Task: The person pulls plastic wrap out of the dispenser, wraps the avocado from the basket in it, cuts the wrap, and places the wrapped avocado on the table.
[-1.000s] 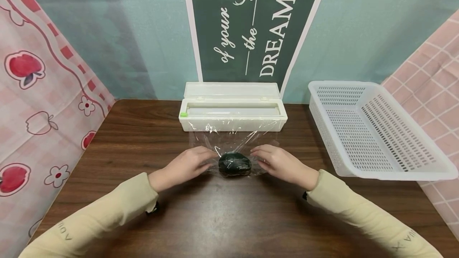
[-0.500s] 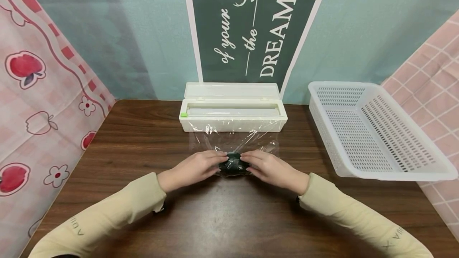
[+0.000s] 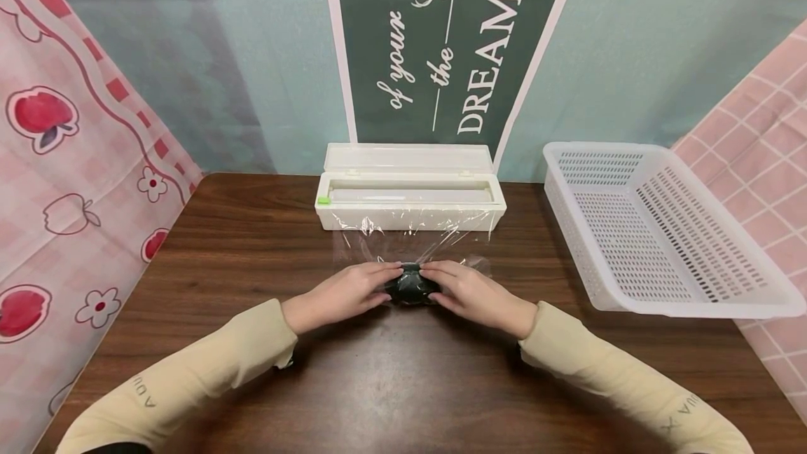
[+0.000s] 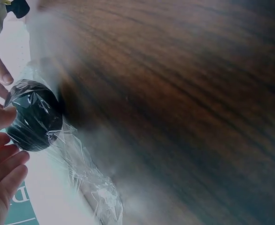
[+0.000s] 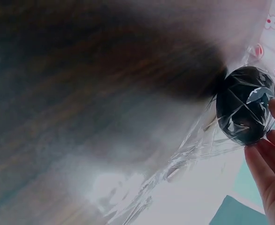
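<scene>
A dark green-black oval object lies on the table under clear cling film; its kind cannot be told. My left hand holds its left end, thumb in front and fingers over the top. On the opposite end, my right hand grips it the same way. The wrist views show the film stretched tight and creased over the oval object. Behind the hands, the film runs back to a white cling film dispenser, its lid raised and a roll inside.
A white perforated plastic basket stands at the right of the wooden table. A green slide cutter sits at the dispenser's left end. Printed cloths hang at the back and both sides.
Both hands have come inward from beside the oval object and now hold its two ends through the film. Since half a second ago the object has tipped or turned slightly.
</scene>
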A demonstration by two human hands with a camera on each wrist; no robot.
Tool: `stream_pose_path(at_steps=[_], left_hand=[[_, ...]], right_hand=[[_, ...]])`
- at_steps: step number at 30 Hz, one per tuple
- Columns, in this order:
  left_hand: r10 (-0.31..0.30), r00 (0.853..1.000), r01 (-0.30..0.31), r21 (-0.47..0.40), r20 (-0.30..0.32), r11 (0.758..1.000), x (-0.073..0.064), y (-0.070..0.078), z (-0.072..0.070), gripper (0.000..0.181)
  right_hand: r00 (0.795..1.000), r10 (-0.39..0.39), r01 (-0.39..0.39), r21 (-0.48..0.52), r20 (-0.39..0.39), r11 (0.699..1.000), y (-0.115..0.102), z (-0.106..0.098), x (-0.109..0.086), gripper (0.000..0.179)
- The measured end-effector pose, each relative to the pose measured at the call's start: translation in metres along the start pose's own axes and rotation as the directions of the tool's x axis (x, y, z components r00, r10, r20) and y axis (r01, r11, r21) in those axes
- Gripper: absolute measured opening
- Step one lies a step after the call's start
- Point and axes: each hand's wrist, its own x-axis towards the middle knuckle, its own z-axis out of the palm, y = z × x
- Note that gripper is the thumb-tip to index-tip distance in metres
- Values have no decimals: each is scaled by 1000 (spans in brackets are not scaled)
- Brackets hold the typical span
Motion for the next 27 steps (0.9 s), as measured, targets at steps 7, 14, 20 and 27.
stream_pose_path(at_steps=[7, 14, 20, 27], left_hand=[[-71, 997, 72, -41, 27, 997, 5, -1, -2, 46], [-122, 992, 125, -74, 38, 989, 9, -7, 0, 49], [-156, 986, 161, -89, 60, 983, 14, -12, -1, 55], [-183, 979, 192, -113, 92, 975, 20, -14, -4, 63]], right_hand=[[999, 46, -46, 7, 26, 999, 4, 3, 3, 48], [995, 83, -83, 16, 49, 996, 6, 5, 6, 58], [993, 108, -109, 23, 51, 994, 7, 6, 9, 65], [986, 148, -151, 40, 71, 988, 12, 10, 12, 65]])
